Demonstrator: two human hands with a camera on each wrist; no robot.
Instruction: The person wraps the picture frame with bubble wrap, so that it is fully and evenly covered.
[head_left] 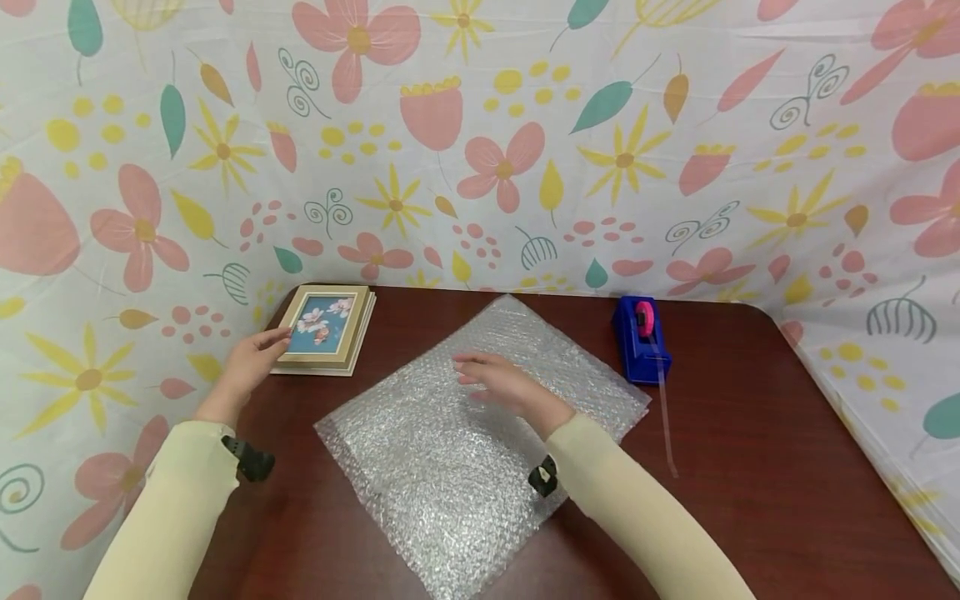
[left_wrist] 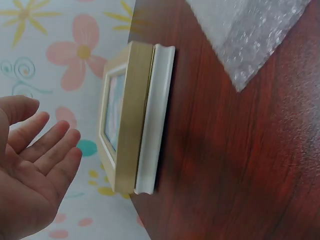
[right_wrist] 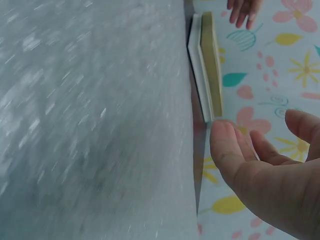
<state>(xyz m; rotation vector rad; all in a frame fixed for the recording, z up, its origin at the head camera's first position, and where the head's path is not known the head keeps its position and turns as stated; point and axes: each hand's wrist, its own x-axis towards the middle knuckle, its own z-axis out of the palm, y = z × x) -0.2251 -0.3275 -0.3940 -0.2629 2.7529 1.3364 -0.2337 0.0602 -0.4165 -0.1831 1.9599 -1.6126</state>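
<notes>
Two picture frames lie stacked at the back left of the table, a gold-edged picture frame (head_left: 339, 354) on top of a white picture frame (left_wrist: 155, 120). Above the stack's left side hovers my left hand (head_left: 257, 358), its fingers loosely extended; the left wrist view shows a gap between them and the frames. A sheet of bubble wrap (head_left: 442, 467) is spread cornerwise over the middle of the table. My right hand (head_left: 506, 383) is over the bubble wrap, fingers pointing left and holding nothing. In the right wrist view, that hand (right_wrist: 270, 170) appears raised above the sheet.
A blue tape dispenser (head_left: 642, 350) with a pink roll stands at the back right. From it a strip of clear tape (head_left: 666, 425) trails forward over the table (head_left: 765, 450). A flowered cloth (head_left: 525, 100) hangs behind and along the sides.
</notes>
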